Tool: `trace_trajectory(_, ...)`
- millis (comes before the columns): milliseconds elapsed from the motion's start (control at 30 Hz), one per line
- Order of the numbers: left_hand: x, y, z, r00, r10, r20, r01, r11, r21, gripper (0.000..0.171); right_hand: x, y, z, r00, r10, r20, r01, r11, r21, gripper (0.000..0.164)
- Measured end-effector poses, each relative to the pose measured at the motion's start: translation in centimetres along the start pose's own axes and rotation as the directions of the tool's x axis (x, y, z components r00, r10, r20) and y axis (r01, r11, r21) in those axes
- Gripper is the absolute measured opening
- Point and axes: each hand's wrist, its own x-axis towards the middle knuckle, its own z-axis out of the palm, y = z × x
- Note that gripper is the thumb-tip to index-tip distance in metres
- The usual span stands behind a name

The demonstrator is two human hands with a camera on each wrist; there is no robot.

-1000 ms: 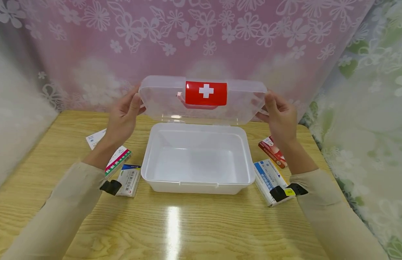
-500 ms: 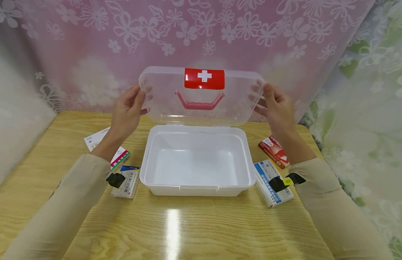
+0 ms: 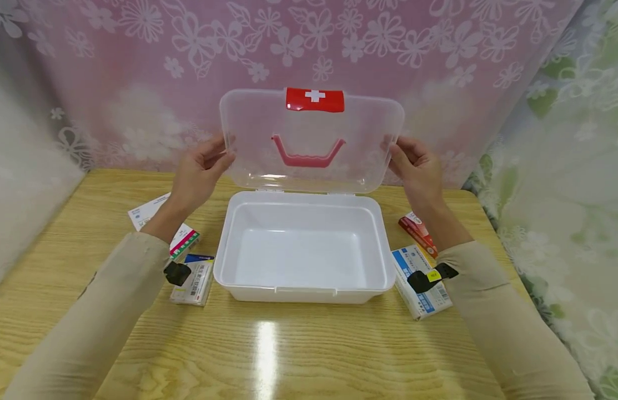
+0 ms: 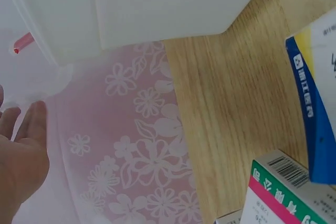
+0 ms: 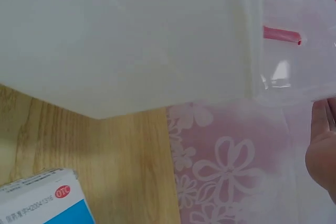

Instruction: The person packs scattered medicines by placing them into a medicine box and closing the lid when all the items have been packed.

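Note:
A white plastic first-aid box (image 3: pixel 304 295) stands on the table, its inside bare. Its clear lid (image 3: pixel 368 133) is tilted up at the back hinges, with a red latch (image 3: pixel 315 101) bearing a white cross at the top and a pink handle (image 3: pixel 309 161) in the middle. My left hand (image 3: pixel 196 175) holds the lid's left edge between thumb and fingers. At the opposite edge, my right hand (image 3: pixel 421 172) grips likewise, some fingertips showing through the plastic. Both wrist views show the box's side wall up close, with the left hand (image 4: pixel 26 161) and right hand (image 5: pixel 323 156) partly cut off.
Left of the box lie a white medicine box with pink and green stripes (image 3: pixel 186 240), partly under my forearm, and a white-and-blue one (image 3: pixel 195 280). On the right are a red carton (image 3: pixel 417 233) and a blue-and-white carton (image 3: pixel 413 278). A pink floral curtain (image 3: pixel 139 111) hangs behind the table.
The lid has swung further up and back, so the latch sits higher and the handle shows fully. Both hands have moved with its edges, drawing slightly inward; the box stays in place.

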Motion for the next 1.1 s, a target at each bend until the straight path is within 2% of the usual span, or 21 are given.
trace_trajectory(100, 0.1, -0.5, -0.1, 0.997, -0.023, 0.071, 0.023, 1.000, 0.004, 0.048, -0.1, 0.6, -0.4, 0.999, 0.013, 0.033, -0.009, 0.995, -0.100, 0.034)
trace_trajectory(233, 0.1, -1.2, 0.1, 0.991, -0.036, 0.129, 0.046, 0.996, -0.080, 0.050, -0.2, 1.4, -1.0, 0.993, 0.052, 0.106, -0.035, 0.987, -0.159, 0.039)
trace_trajectory(333, 0.0, -1.7, 0.3, 0.987, -0.039, 0.154, 0.058, 0.991, -0.119, 0.051, -0.3, 2.1, -1.3, 0.986, 0.087, 0.142, -0.068, 0.988, -0.138, 0.041)
trace_trajectory(433, -0.1, -2.2, 0.3, 0.984, -0.060, 0.170, 0.079, 0.991, -0.106, 0.052, -0.3, 2.8, -1.5, 0.980, 0.117, 0.158, -0.101, 0.989, -0.106, 0.042)
trace_trajectory(567, -0.4, -2.8, 0.3, 0.979, -0.090, 0.184, 0.111, 0.988, -0.105, 0.052, -0.4, 3.6, -1.7, 0.971, 0.163, 0.177, -0.137, 0.979, -0.151, 0.044)
trace_trajectory(633, -0.4, -3.1, 0.3, 0.977, -0.103, 0.187, 0.125, 0.986, -0.112, 0.051, -0.5, 4.0, -1.8, 0.967, 0.188, 0.172, -0.157, 0.971, -0.180, 0.046)
trace_trajectory(800, -0.7, -3.8, 0.5, 0.973, -0.135, 0.188, 0.163, 0.976, -0.141, 0.050, -0.8, 5.1, -1.8, 0.960, 0.240, 0.146, -0.217, 0.963, -0.161, 0.049)
trace_trajectory(1000, -1.0, -4.5, 0.8, 0.968, -0.166, 0.188, 0.199, 0.966, -0.168, 0.051, -1.4, 6.6, -2.0, 0.953, 0.272, 0.135, -0.251, 0.956, -0.150, 0.048)
trace_trajectory(1100, -1.1, -4.9, 1.0, 0.964, -0.198, 0.179, 0.229, 0.959, -0.168, 0.050, -1.7, 7.1, -2.1, 0.942, 0.318, 0.102, -0.303, 0.942, -0.145, 0.049)
